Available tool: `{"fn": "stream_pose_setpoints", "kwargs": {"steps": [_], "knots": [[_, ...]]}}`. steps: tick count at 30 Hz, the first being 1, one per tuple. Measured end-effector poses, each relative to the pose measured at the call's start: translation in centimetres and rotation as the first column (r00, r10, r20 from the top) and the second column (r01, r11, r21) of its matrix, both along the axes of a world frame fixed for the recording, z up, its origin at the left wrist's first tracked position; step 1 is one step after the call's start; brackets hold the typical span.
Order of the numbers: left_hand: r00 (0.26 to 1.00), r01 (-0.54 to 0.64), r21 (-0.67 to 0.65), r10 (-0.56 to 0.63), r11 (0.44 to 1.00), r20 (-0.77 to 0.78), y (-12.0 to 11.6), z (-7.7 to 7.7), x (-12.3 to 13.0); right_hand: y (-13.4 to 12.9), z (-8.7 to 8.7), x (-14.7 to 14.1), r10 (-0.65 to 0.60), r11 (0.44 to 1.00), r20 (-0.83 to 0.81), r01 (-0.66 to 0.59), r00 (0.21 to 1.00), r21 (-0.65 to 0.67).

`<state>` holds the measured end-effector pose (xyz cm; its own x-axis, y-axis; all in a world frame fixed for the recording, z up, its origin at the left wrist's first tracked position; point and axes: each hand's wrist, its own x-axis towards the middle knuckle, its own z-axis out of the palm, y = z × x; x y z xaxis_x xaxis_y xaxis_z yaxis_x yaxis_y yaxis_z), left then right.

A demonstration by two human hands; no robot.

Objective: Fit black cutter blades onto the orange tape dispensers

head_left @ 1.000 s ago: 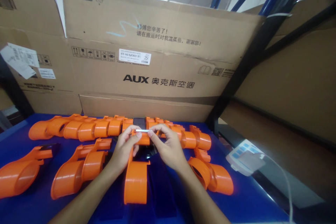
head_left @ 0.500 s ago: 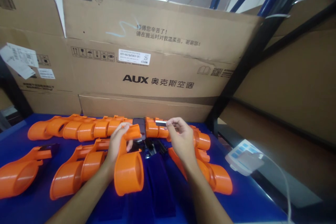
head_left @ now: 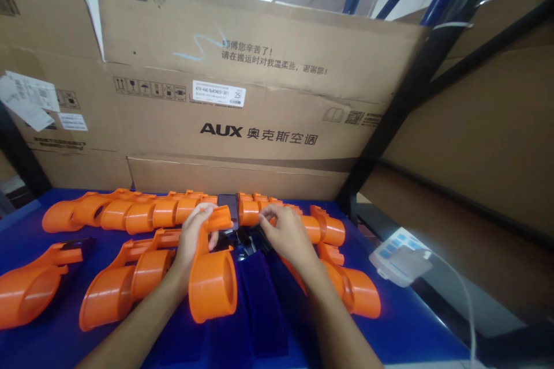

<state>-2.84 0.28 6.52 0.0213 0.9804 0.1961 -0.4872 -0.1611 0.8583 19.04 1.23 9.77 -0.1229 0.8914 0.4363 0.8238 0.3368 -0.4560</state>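
My left hand (head_left: 195, 233) is closed round the upper part of an orange plastic holder (head_left: 212, 288), whose cup-like ring hangs below while a grooved end points right. To its right, my right hand (head_left: 285, 233) has thumb and fingers pinched together. Whatever sits between those fingertips, if anything, does not show. Just below and left of that hand lie small dark and shiny parts (head_left: 246, 242) that I cannot name. A phone (head_left: 229, 207) stands behind, between the two hands.
More orange holders (head_left: 141, 216) line the back of the blue surface (head_left: 303, 334), with others at the left and right. Dark blue strips (head_left: 262, 305) lie in front. A cardboard sheet (head_left: 259, 155) rises behind. A corded white device (head_left: 400, 256) is at the right edge.
My right hand has moved slightly down and left. The black strip with white teeth it held between its fingers no longer shows. My left hand and its orange holder have stayed nearly still.
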Motion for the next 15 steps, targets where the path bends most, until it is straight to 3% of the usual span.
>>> {"fn": "stream_pose_setpoints", "kwargs": {"steps": [6,10,15], "knots": [[0.998,-0.014,0.023,0.015,1.000,-0.054,0.2,-0.2,-0.1,0.2,-0.1,0.1,-0.021,1.000,0.000,0.021,1.000,0.016],[0.998,-0.007,0.015,0.008,1.000,-0.061,0.0,-0.1,0.0,-0.1,0.2,-0.2,-0.010,0.992,-0.077,0.019,0.997,0.124],[0.999,0.020,-0.061,-0.018,0.998,0.040,-0.2,0.2,0.1,-1.6,1.2,-0.9,0.213,0.946,-0.198,-0.151,0.957,0.286]]}}
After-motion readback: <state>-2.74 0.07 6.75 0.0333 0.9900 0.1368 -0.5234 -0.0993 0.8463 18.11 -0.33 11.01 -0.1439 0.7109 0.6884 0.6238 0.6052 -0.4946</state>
